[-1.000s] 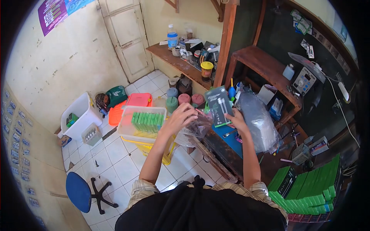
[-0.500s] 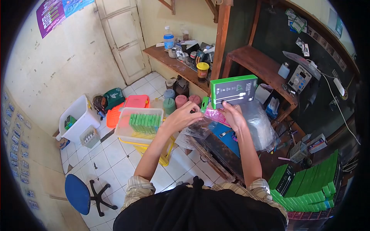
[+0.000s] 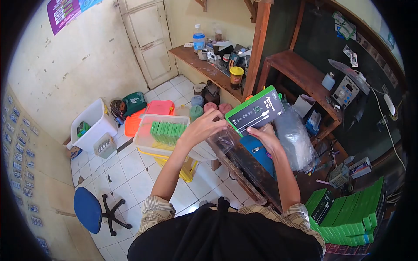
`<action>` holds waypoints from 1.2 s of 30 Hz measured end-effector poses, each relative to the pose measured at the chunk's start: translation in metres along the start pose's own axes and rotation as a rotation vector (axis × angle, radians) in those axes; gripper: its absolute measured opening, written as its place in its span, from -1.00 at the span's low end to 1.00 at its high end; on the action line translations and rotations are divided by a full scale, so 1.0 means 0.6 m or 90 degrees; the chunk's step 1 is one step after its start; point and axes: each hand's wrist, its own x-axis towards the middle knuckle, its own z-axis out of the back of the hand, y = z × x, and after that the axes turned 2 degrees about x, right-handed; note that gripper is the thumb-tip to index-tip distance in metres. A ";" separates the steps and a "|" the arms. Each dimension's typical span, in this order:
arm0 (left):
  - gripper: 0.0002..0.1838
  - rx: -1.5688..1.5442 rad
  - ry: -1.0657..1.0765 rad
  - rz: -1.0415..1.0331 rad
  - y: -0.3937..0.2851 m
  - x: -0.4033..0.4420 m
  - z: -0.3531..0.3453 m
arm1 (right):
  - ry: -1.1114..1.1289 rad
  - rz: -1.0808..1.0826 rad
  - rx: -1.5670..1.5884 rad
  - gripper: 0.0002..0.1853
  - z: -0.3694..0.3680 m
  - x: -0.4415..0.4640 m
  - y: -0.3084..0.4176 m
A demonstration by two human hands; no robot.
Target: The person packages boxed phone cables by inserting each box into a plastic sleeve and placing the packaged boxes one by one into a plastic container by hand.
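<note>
My right hand (image 3: pixel 265 137) grips a green and black cable box (image 3: pixel 257 111) from below, its thumb on the printed front. The box is tilted, with a picture of white cables facing me. My left hand (image 3: pixel 204 129) is beside the box's left end, its fingers pinched together. What those fingers hold, if anything, I cannot make out. Some clear plastic (image 3: pixel 224 141) shows just below the left fingertips. Beneath the hands is the dark workbench (image 3: pixel 241 163) with a blue mat (image 3: pixel 261 152) on it.
Stacked green boxes (image 3: pixel 348 213) stand at the lower right. A clear tub (image 3: pixel 141 141) with green boxes sits on a yellow stand to the left. Bundled clear plastic (image 3: pixel 294 143) lies right of my hands. A blue chair (image 3: pixel 87 209) and a white bin (image 3: pixel 93 128) are on the floor.
My right hand has turned and tilted the box, and its left end now comes close to my left fingers. The pink item behind the box is no longer visible. The view has shifted slightly.
</note>
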 end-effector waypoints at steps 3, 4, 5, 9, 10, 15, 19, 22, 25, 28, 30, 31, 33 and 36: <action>-0.83 0.013 0.005 -0.018 0.004 -0.002 -0.005 | -0.005 0.023 -0.017 -0.54 0.000 -0.009 0.005; -0.82 0.012 -0.002 -0.019 0.004 -0.002 -0.006 | -0.012 0.024 -0.034 -0.51 0.001 -0.012 0.009; -0.82 0.011 -0.009 -0.020 0.005 -0.002 -0.007 | -0.019 0.025 -0.051 -0.48 0.001 -0.015 0.013; -0.82 -0.023 -0.078 -0.027 0.015 -0.001 -0.004 | -0.007 0.053 -0.095 -0.52 0.011 -0.035 0.030; -0.82 0.004 -0.066 -0.025 0.014 0.000 -0.001 | -0.002 0.060 -0.090 -0.55 0.013 -0.040 0.033; -0.88 0.038 -0.086 -0.051 0.012 0.015 -0.010 | 0.002 0.079 -0.133 -0.59 0.025 -0.050 0.046; -0.87 0.046 -0.055 -0.081 0.007 0.019 -0.013 | 0.012 0.013 -0.172 -0.57 0.034 -0.051 0.061; -0.90 -0.014 -0.036 -0.090 0.005 0.022 -0.023 | -0.008 0.014 -0.184 -0.64 0.032 -0.049 0.062; -0.89 -0.093 -0.025 -0.077 0.009 0.018 -0.040 | -0.011 0.022 -0.211 -0.65 0.040 -0.043 0.057; -0.87 -0.112 -0.026 -0.070 0.018 0.020 -0.046 | -0.022 0.034 -0.347 -0.63 0.046 -0.033 0.053; -0.86 -0.096 -0.027 -0.082 0.022 0.024 -0.047 | -0.044 0.049 -0.457 -0.62 0.044 -0.033 0.055; -0.86 -0.071 -0.028 -0.094 0.023 0.026 -0.045 | -0.043 0.060 -0.491 -0.61 0.039 -0.035 0.060; -0.86 -0.043 -0.031 -0.103 0.025 0.025 -0.045 | -0.038 0.073 -0.526 -0.59 0.031 -0.034 0.060; -0.80 -0.149 -0.040 -0.043 0.021 0.016 -0.068 | -0.048 0.098 -0.514 -0.56 0.030 -0.036 0.046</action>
